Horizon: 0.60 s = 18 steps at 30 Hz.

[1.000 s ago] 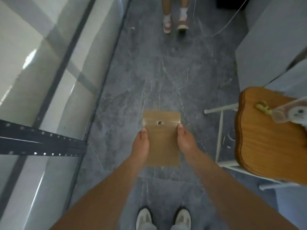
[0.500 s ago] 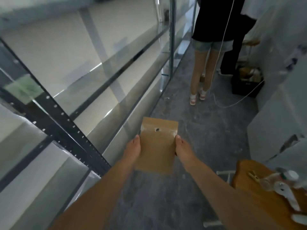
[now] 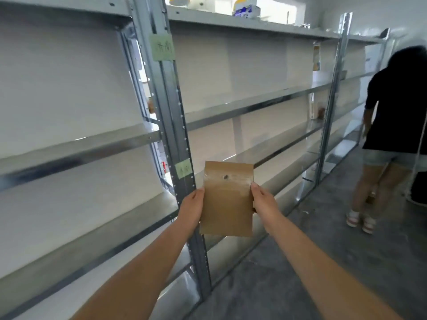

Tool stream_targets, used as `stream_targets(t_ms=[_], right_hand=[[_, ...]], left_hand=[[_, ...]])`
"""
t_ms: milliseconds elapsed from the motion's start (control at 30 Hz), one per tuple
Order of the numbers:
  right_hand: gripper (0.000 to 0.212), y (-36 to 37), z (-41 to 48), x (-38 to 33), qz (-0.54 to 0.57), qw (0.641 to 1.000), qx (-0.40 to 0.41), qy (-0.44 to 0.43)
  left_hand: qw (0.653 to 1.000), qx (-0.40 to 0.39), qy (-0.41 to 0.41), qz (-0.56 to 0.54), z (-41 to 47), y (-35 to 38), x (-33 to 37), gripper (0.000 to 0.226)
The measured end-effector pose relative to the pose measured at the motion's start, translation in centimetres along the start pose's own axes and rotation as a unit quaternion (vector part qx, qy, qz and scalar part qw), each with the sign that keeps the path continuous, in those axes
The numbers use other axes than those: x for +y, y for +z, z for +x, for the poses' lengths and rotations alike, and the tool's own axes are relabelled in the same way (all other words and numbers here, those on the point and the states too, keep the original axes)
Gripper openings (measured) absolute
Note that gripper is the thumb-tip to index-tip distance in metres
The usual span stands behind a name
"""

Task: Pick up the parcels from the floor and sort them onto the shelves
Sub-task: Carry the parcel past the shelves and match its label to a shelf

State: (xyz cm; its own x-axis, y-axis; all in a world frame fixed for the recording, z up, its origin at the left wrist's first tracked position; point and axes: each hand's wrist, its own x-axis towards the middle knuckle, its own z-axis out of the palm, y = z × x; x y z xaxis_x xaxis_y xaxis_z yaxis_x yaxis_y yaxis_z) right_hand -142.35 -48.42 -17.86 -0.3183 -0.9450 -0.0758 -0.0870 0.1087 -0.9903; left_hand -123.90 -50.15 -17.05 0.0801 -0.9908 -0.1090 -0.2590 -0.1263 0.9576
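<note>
Both left hand [image 3: 191, 209] and right hand [image 3: 263, 204] clamp fingers [image 3: 256, 189] round one parcel [image 3: 227, 204] beside shelves [image 3: 254, 106].

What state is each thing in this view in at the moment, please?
Brown parcel: held upright in the air by both side edges, not yet on a shelf.
Left hand: grips the parcel's left edge.
Right hand: grips the parcel's right edge.
Shelves: standing along the aisle's left side.
Green label: stuck to the near post, writing too blurred to read.
Other person: standing in the aisle, back turned.
</note>
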Motion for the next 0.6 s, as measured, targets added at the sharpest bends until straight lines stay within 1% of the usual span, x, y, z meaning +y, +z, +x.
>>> stream_targets(t_ms=[100, 233, 333, 400, 467, 533, 600], right_hand=[[0.032, 3.2, -1.0, -3.1, 0.011, 0.998, -0.056, -0.025], [0.035, 8.0, -1.9, -6.3, 0.021, 0.992, -0.117, -0.046], [0.035, 12.0, -3.1, -8.3, 0.008, 0.988, -0.143, -0.064], [0.034, 14.5, -4.0, -9.3, 0.008, 0.984, -0.163, -0.069], [0.031, 16.8, -5.1, -10.3, 0.012, 0.981, -0.177, -0.073], [0.035, 19.4, -6.3, -11.1, 0.014, 0.978, -0.192, -0.077], [0.033, 22.3, -7.8, -11.5, 0.037, 0.971, -0.219, -0.085]], left_hand=[[0.998, 0.042, -0.001, -0.042, -1.0, -4.2, 1.0, 0.048], [0.992, 0.11, 0.043, -0.05, -2.3, -9.6, 1.8, 0.039], [0.986, 0.149, 0.061, -0.033, -3.2, -13.8, 2.1, 0.049], [0.982, 0.173, 0.063, -0.04, -3.9, -16.5, 2.1, 0.051], [0.978, 0.189, 0.083, -0.042, -4.8, -18.9, 1.9, 0.047], [0.975, 0.188, 0.119, -0.023, -6.2, -21.4, 1.3, 0.036], [0.968, 0.211, 0.135, -0.004, -7.5, -24.1, 0.2, 0.033]])
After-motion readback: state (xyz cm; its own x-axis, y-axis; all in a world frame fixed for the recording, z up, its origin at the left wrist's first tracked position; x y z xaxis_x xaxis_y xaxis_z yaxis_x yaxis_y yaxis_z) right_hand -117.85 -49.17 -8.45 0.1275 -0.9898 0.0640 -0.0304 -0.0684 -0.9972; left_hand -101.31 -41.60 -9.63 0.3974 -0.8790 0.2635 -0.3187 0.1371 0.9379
